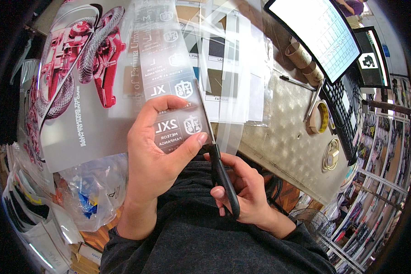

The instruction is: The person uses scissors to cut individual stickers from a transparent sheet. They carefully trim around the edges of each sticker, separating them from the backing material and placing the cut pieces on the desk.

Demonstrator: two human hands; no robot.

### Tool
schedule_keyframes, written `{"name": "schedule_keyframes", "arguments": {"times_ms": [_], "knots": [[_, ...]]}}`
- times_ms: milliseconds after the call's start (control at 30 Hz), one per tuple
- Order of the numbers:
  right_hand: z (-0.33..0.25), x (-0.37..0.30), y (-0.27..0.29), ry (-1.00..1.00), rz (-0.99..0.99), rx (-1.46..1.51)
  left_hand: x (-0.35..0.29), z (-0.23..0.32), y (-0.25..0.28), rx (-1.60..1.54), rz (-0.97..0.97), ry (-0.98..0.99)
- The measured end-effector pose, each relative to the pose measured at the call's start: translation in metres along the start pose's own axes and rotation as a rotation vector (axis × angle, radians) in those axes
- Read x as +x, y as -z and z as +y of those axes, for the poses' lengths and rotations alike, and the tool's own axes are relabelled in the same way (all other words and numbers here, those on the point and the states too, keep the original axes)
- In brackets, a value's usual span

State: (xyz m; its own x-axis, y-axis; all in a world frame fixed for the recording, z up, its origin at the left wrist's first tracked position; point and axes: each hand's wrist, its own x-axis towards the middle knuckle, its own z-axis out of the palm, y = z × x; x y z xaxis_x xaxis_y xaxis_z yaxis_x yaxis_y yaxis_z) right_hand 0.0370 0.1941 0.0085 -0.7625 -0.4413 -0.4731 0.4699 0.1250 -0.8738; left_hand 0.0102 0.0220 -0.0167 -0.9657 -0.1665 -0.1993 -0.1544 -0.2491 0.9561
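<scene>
A strip of see-through film (156, 74) printed with white lettering and emblems, which read mirrored, runs away from me over the table. My left hand (151, 160) pinches its near end between thumb and fingers. My right hand (249, 194) grips a pair of scissors (224, 182) by the black handles. Their metal blades point away from me and lie along the right edge of the film. Whether the blades are parted cannot be made out. Further narrow strips of film lie beside and beyond the scissors.
A large sheet with a red and grey print (100, 132) covers the table's left side. Fabric swatches on a card (221, 84) lie under the film. To the right are a tape roll (318, 117), a pen (298, 82), a keyboard (343, 107) and monitors (322, 36). A plastic bag (96, 182) sits lower left.
</scene>
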Motion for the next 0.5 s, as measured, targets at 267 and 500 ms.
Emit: {"name": "schedule_keyframes", "arguments": {"times_ms": [267, 500], "knots": [[-0.0017, 0.0041, 0.0002, -0.025, 0.045, 0.020, -0.0023, -0.0008, -0.0004, 0.037, -0.031, 0.001], [-0.0065, 0.0066, -0.0006, -0.047, 0.060, 0.107, -0.0023, -0.0059, 0.0013, 0.072, -0.057, -0.040]]}}
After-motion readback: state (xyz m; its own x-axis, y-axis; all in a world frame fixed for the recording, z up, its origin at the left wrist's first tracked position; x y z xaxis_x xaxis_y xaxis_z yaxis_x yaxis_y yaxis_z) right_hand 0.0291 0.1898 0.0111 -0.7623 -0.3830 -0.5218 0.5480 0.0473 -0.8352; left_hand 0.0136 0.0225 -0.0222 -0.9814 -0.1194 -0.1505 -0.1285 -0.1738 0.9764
